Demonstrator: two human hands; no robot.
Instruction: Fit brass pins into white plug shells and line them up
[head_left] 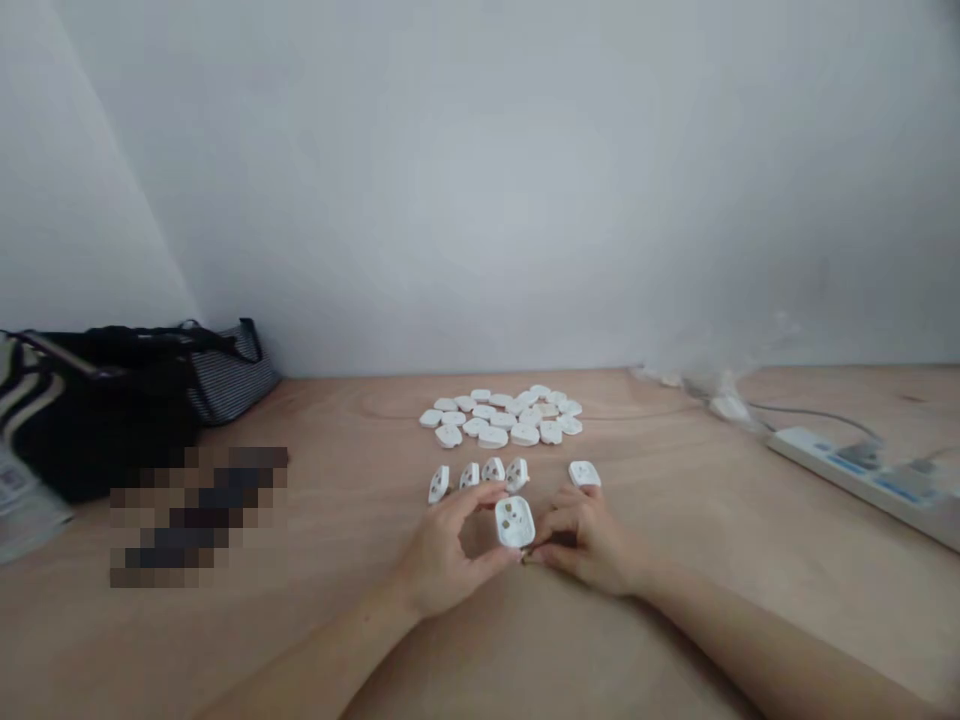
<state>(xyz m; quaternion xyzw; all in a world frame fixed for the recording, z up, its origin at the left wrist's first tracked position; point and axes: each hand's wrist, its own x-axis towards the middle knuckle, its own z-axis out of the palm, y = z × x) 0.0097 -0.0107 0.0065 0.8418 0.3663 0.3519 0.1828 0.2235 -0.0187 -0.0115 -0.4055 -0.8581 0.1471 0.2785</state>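
Note:
My left hand (457, 550) grips a white plug housing (515, 522) between thumb and fingers. Its open inner side faces me and shows brass-coloured parts. My right hand (581, 535) is closed in a pinch at the housing's lower right edge, around a small brownish piece (527, 555) too small to name. Just beyond my left hand, several similar housings with metal parts inside stand in a row, one plug housing (493, 470) among them. Another white housing (584, 474) lies right behind my right fingers.
A spread of several white plug pieces (493, 437) lies farther back on the wooden table (360, 640). At right are a power strip (862, 470) with cables and a clear plastic bag (724, 385). Dark bags (105, 400) and a pixelated item (210, 515) lie left.

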